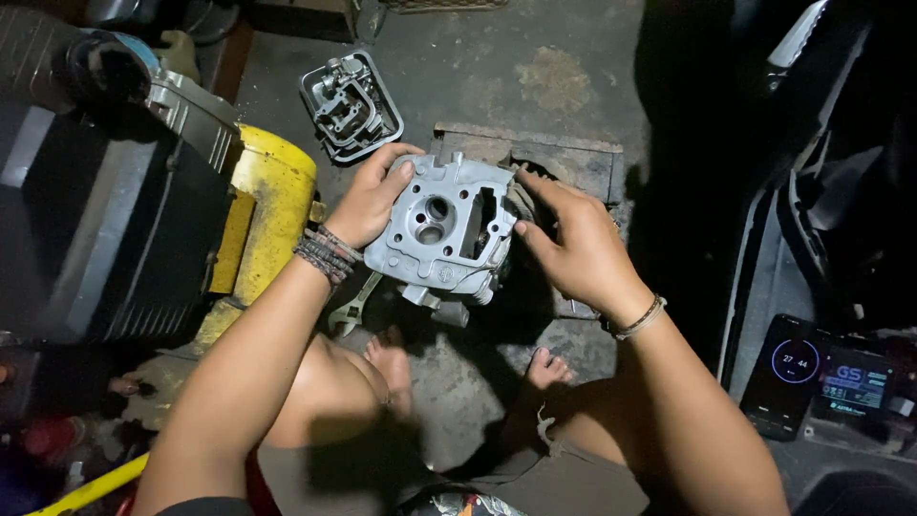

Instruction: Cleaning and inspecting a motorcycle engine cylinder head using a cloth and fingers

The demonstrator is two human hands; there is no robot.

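phone (789,376) | lower right, dark rectangle, lit blue ring | small screen (857,383) | beside it, blue-green glow

A repair workshop: stained concrete floor (564,86), a wrench (351,308) at six o'clock (by bare feet), engine cover (351,103) at eleven.

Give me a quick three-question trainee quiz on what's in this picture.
1. True or false: both hands grip the grey engine cylinder head.
2. What tool lies on the floor below the left hand?
A. hammer
B. adjustable wrench
C. screwdriver
3. Fill in: behind the part, on the concrete floor, lies a grey metal ____.

Key:
1. True; the right hand holds its other edge.
2. B, the adjustable wrench.
3. Cover.
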